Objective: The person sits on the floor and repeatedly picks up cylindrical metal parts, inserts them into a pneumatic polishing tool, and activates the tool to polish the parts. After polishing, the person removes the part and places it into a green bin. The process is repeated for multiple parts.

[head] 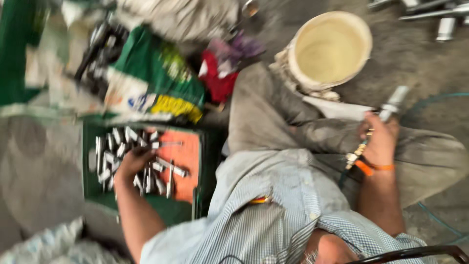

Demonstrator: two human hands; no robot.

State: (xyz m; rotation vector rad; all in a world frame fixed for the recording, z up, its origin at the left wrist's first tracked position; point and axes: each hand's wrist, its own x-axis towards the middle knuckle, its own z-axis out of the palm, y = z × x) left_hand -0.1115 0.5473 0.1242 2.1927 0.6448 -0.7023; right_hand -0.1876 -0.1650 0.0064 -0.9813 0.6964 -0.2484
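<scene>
Head view, left hand: Your left hand (133, 161) is down in the green crate (93, 188) at about 8 o'clock in the frame, fingers curled over the heap of small metal pieces (161, 168); blur hides whether it has closed on one, so I cannot tell.
Head view, right hand: Your right hand (380, 142), at 3 o'clock, is closed round a slim metal tool (392, 103) that points up toward 1 o'clock.
Head view, surroundings: A cream bucket (330, 49) stands on the floor at 1 o'clock; printed green sacks (156, 78) lie at 11 o'clock, just above the crate.
Advice, pick: In my judgement, single out one piece from the heap's edge, not a fistful.
Advice, tool: Keep the tool steady and clear of your knee.
Risk: Loose pieces may spill over the crate wall.
</scene>
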